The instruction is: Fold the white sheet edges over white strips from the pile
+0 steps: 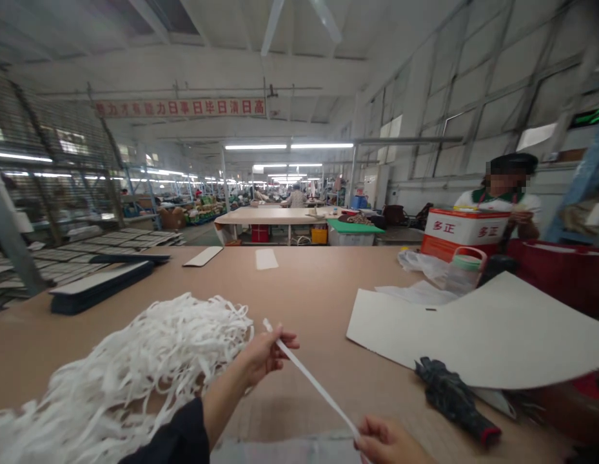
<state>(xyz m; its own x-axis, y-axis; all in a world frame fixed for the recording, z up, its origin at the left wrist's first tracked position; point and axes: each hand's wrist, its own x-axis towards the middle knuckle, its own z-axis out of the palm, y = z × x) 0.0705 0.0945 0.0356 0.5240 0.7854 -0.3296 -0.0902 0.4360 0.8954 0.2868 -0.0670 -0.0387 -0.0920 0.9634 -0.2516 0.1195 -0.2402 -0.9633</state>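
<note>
A narrow white strap [314,381] runs slantwise between my two hands over the brown table. My left hand [266,356] pinches it near its far end, and a short tip sticks out beyond the thumb. Close to the front edge, my right hand [387,441] grips the strap's lower part between thumb and fingers. To the left of my left hand lies a big tangled pile of white straps [149,348]. A black glove [451,396] with a red cuff rests to the right of my right hand.
Large pale board [425,328] covers the table's right side. Behind it are a clear plastic bag [425,265] and a red-and-white box [461,233], with a person beyond. A dark stack of pieces [103,287] lies at left; two pale pieces, one a small card [266,259], lie farther back.
</note>
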